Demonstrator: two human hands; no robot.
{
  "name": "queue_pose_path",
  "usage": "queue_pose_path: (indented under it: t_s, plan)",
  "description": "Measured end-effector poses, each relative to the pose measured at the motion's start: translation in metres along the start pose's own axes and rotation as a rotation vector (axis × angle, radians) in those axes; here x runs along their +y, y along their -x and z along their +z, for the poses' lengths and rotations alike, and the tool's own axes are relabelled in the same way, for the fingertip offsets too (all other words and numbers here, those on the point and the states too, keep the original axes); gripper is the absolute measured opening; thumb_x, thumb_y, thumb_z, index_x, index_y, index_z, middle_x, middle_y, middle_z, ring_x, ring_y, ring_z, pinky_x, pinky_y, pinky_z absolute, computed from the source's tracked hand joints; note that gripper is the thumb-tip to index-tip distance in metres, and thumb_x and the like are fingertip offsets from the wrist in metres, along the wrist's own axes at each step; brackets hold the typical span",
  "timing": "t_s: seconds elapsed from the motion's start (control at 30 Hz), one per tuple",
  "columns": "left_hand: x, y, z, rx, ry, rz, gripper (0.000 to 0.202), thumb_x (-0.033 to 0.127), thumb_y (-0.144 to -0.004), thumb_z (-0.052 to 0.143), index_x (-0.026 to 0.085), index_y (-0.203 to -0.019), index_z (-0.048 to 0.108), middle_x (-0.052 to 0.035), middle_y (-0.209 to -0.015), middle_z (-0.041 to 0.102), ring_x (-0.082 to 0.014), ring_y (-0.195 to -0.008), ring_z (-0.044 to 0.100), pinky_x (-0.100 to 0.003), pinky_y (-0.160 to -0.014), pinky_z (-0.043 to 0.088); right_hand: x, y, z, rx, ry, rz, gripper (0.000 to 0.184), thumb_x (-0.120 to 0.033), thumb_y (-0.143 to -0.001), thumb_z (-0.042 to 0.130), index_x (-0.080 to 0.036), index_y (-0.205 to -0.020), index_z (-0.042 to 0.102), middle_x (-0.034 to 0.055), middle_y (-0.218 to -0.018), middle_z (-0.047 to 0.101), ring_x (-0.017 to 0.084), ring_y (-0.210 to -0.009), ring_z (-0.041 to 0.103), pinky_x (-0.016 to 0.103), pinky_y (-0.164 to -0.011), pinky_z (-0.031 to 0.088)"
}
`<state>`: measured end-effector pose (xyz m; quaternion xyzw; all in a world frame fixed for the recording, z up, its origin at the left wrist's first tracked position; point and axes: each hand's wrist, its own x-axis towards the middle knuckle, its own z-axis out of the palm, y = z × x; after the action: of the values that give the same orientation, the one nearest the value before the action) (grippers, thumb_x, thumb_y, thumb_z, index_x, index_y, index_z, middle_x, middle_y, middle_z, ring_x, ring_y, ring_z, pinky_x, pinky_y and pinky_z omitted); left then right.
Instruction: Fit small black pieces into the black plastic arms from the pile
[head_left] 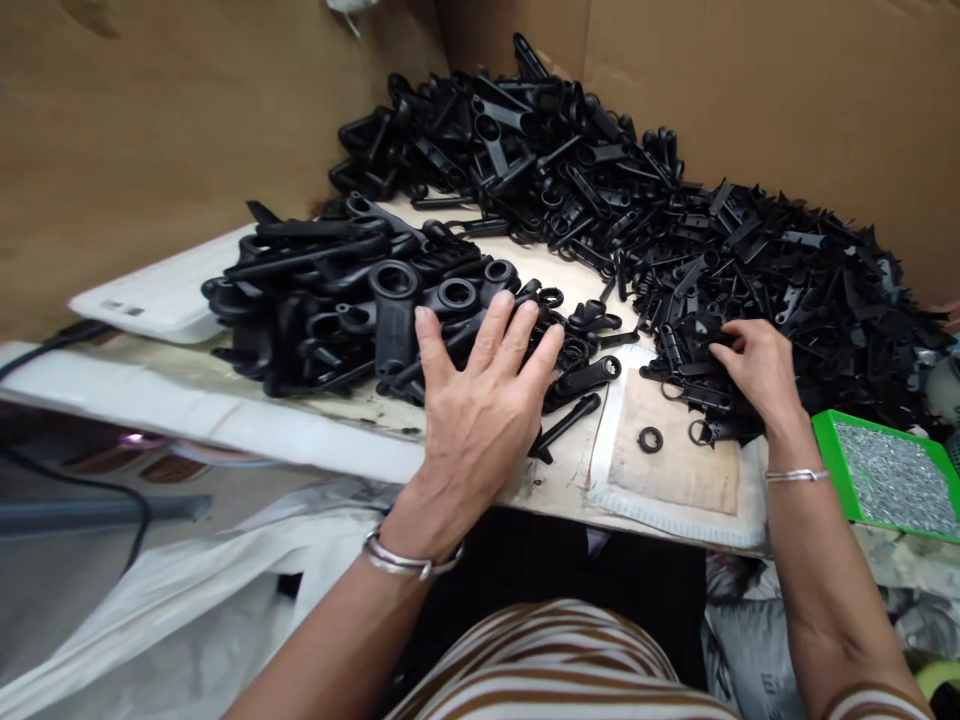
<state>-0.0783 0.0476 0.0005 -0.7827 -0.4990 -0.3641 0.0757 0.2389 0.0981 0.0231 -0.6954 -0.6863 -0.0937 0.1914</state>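
Note:
Fingers spread, my left hand point(487, 400) rests at the right edge of a heap of black plastic parts with ring-shaped ends point(394, 290). My right hand point(761, 365) has its thumb and fingers drawn together at the near side of a pile of smaller black plastic clips point(795, 260). What lies between those fingertips blends into the dark pile, so I cannot make it out. Between my hands, a small black ring point(650, 439) lies alone on a beige cloth pad point(675, 480). Two parts with thin loops reach onto the pad's upper edge.
A large mound of black handle-like parts point(491, 145) stands at the back against cardboard walls point(772, 100). At right sits a green tray point(832, 470) of small silvery pieces. A white flat device point(165, 290) is at left, partly behind the parts. The table's padded front edge point(225, 430) runs below.

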Motion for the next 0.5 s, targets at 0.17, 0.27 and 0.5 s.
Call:
queue_pose_path:
  t_s: [0.17,0.27,0.5]
  plan:
    - [0.0,0.005,0.002,0.006,0.026,0.051,0.033,0.023,-0.093,0.056,0.024,-0.126,0.058,-0.0142,-0.139,0.058,-0.0359,-0.137,0.044,-0.075,-0.113,0.001,0.013,0.042,-0.021,0.15,-0.354,0.157,0.027,-0.032,-0.072,0.073,-0.018,-0.094,0.066,0.0055,-0.092,0.069,0.018,-0.075,0.065,0.033,-0.069,0.056]
    - [0.001,0.009,0.004,0.041,0.015,0.081,0.031,0.026,-0.093,0.057,0.024,-0.124,0.058,-0.0125,-0.137,0.06,-0.0347,-0.136,0.046,-0.074,-0.113,0.001,0.019,0.072,-0.027,0.179,-0.505,0.241,0.027,-0.036,-0.071,0.075,-0.019,-0.089,0.065,0.0064,-0.098,0.07,0.017,-0.078,0.065,0.033,-0.07,0.057]
    - [0.045,-0.007,0.014,0.07,0.005,0.276,0.02,0.014,-0.095,0.051,0.011,-0.111,0.062,-0.0146,-0.116,0.07,-0.0288,-0.116,0.061,-0.049,-0.098,0.046,0.016,0.123,-0.031,0.265,-0.794,0.439,0.033,-0.038,-0.066,0.08,-0.02,-0.089,0.066,0.0035,-0.085,0.069,0.018,-0.072,0.066,0.038,-0.069,0.058]
